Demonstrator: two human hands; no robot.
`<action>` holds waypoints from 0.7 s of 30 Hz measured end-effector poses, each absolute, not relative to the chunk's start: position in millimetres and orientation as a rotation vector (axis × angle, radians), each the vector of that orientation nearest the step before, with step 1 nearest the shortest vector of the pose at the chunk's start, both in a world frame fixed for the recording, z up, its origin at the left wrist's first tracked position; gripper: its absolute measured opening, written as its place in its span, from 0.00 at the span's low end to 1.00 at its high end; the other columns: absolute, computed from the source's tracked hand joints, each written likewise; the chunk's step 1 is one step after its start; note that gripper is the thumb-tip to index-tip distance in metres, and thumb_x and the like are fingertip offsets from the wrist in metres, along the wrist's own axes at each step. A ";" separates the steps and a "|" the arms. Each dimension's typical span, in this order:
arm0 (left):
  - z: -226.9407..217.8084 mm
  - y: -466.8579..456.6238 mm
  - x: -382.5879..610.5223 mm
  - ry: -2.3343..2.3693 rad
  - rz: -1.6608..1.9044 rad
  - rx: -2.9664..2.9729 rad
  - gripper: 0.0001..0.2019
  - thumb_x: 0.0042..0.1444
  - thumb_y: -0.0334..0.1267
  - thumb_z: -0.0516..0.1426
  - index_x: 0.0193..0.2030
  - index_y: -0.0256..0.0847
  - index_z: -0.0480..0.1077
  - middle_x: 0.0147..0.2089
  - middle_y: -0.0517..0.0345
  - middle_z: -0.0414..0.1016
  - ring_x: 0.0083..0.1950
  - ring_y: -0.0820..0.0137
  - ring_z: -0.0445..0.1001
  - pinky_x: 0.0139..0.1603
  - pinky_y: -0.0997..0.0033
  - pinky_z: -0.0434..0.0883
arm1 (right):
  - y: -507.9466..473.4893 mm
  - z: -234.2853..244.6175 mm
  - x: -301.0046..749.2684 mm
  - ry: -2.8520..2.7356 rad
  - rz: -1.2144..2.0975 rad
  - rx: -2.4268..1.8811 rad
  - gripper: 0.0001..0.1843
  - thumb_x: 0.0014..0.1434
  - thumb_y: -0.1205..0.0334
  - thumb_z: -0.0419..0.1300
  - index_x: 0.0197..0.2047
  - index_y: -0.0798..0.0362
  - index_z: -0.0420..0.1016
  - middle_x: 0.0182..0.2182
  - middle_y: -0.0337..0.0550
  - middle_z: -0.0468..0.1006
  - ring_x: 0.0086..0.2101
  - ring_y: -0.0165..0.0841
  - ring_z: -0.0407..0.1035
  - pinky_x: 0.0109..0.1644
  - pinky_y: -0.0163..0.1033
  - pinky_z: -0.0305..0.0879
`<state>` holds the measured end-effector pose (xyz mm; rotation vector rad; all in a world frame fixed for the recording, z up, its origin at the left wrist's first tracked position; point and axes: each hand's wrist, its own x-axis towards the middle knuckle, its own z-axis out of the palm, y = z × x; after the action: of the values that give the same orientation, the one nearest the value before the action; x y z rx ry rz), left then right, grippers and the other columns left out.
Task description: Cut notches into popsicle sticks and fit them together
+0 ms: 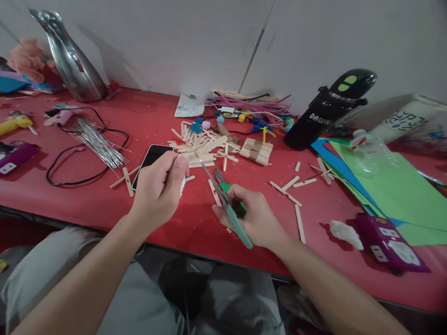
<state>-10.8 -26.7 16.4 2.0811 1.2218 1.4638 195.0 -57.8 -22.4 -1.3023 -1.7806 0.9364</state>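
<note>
My right hand (256, 216) is wrapped round the handles of green scissors (235, 217), whose blades are spread apart and point away and to the left. Closed in a fist, my left hand (160, 183) is raised over the near edge of a dark-screened phone (152, 157). A bit of white shows just beyond its fingers, but what it holds is hidden. Past the scissors lies a loose pile of wooden craft sticks (205, 145). A flat bundle of sticks (256, 150) rests to the right of that pile.
On the red table (188, 224) stand a steel jug (71, 62) and a black bottle (324, 111). Metal wires (99, 145), a yellow glue gun (8, 125) and a purple power box (5, 158) lie left. Green paper (411, 192) and another purple box (391, 245) lie right.
</note>
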 end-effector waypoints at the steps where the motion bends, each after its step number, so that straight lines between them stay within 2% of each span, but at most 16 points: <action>1: 16.4 -26.9 -10.8 1.219 1.459 2.083 0.17 0.68 0.42 0.48 0.27 0.41 0.63 0.18 0.65 0.60 0.19 0.78 0.60 0.21 0.74 0.59 | -58.0 -21.7 194.3 -1.773 0.945 -1.300 0.22 0.51 0.54 0.70 0.26 0.50 0.57 0.19 0.29 0.59 0.21 0.24 0.52 0.24 0.32 0.53; 11: 18.2 -27.2 -15.4 1.254 1.413 2.159 0.17 0.68 0.41 0.49 0.26 0.41 0.62 0.18 0.65 0.59 0.19 0.78 0.59 0.21 0.73 0.57 | -62.5 -18.2 193.0 -1.745 1.018 -1.333 0.19 0.51 0.55 0.69 0.28 0.50 0.61 0.19 0.29 0.62 0.21 0.25 0.56 0.25 0.33 0.55; 21: 22.0 -30.5 -12.6 1.271 1.338 2.149 0.17 0.67 0.39 0.48 0.26 0.41 0.62 0.18 0.66 0.59 0.20 0.79 0.59 0.22 0.74 0.58 | -63.1 -18.5 192.6 -1.735 1.095 -1.248 0.17 0.53 0.57 0.68 0.28 0.52 0.61 0.22 0.30 0.61 0.24 0.24 0.54 0.27 0.32 0.54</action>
<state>-12.6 -30.5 22.0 2.1492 1.2712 1.3378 192.6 -63.1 -18.5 -1.2478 -1.7347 1.0953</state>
